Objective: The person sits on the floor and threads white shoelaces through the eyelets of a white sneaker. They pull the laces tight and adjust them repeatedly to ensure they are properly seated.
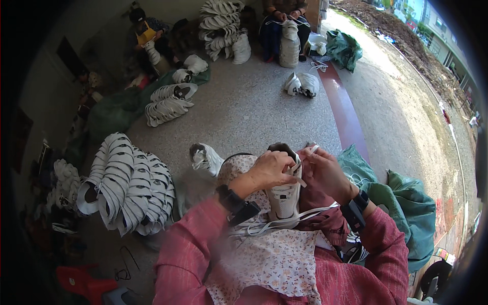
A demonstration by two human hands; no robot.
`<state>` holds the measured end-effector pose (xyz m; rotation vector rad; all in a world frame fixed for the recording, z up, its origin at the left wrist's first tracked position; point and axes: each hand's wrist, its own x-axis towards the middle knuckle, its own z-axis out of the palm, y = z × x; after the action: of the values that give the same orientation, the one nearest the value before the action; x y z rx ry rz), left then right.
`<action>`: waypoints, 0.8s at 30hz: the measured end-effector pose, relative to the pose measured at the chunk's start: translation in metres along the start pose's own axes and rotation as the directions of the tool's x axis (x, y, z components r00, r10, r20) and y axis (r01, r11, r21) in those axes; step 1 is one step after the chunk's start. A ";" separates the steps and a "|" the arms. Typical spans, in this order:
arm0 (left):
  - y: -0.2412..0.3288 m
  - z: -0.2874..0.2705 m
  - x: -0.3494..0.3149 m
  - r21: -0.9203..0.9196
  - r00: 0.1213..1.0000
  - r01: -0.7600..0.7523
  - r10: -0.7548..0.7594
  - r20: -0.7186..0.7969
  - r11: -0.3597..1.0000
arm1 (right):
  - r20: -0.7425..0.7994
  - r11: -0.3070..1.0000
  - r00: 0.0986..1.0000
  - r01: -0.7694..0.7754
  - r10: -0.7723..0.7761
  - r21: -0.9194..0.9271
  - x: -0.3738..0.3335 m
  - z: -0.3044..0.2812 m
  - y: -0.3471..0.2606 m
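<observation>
A white shoe upper lies lengthwise on my lap, its dark-lined collar pointing away from me. My left hand is closed over the collar end, fingers bent around its edge near the top eyelets. Beside it on the right, my right hand pinches a white shoelace between thumb and fingers. More white laces trail loosely across the toe end and my lap. Under the upper is a floral apron. The left fingertips are partly hidden behind the upper.
Tall stacks of nested white uppers stand on the floor at left. One loose upper lies just ahead. Green sacks are at my right, a red stool at lower left. Other people sit farther back, handling uppers.
</observation>
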<state>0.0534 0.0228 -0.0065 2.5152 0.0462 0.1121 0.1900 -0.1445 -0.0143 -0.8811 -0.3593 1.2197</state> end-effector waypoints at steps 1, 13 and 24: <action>-0.003 0.000 0.002 -0.050 1.000 0.025 -0.025 0.015 0.998 | 0.007 0.993 1.000 0.026 -0.025 -0.117 0.001 0.005 -0.002; -0.009 -0.019 0.006 -0.530 0.940 0.285 -0.123 0.319 0.799 | 0.006 0.828 0.962 0.237 -0.271 -0.508 -0.006 0.047 -0.038; 0.013 -0.068 0.006 -0.883 0.988 0.105 0.055 0.145 0.457 | 0.132 0.672 0.960 -0.071 0.247 -0.737 -0.020 0.069 -0.019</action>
<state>0.0532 0.0525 0.0567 1.4198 -0.0366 -0.0701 0.1495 -0.1376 0.0477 -1.4935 -1.0238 1.3559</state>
